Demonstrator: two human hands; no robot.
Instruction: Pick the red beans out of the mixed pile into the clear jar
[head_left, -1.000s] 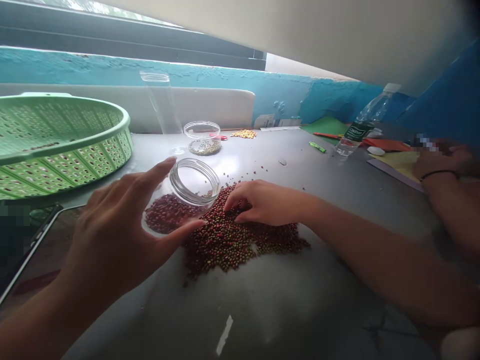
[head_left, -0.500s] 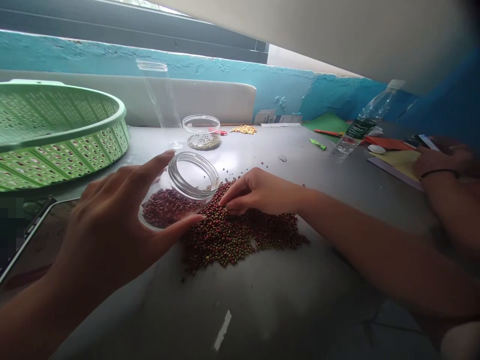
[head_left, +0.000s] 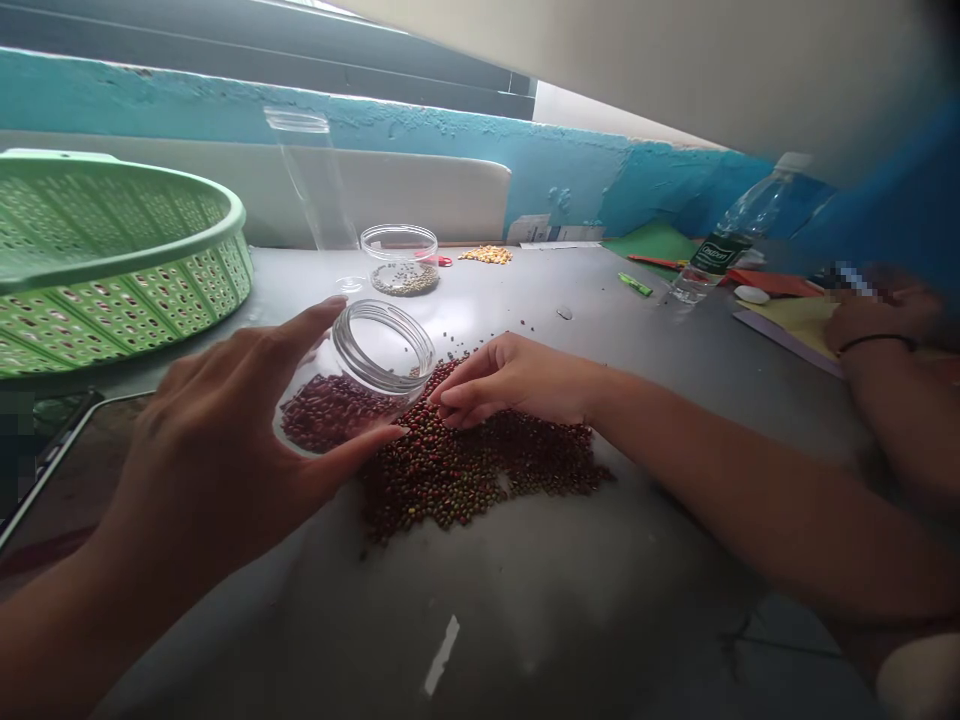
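Note:
My left hand [head_left: 225, 430] is wrapped round a clear jar [head_left: 382, 345], which tilts with its open mouth toward the right. Inside the jar lies a heap of dark red beans [head_left: 330, 412]. Just right of the mouth, my right hand [head_left: 517, 380] hovers over a spread pile of mixed red and green beans [head_left: 450, 480] on the grey table. Its thumb and fingertips are pinched together at the pile's upper left part. Whatever sits between those fingertips is too small or hidden to make out.
A green basket [head_left: 135, 315] stands at the left, above a tablet-like dark panel [head_left: 75, 470]. Behind the jar are a tall clear container [head_left: 311, 180], a round dish of small seeds [head_left: 401, 280] and yellow kernels [head_left: 486, 255]. A water bottle [head_left: 720, 255] and another person's hand [head_left: 874, 325] are at the right.
My right hand's fingertips have lifted slightly from the beans and shifted a little left, toward the jar's mouth. The left hand keeps the jar nearly still.

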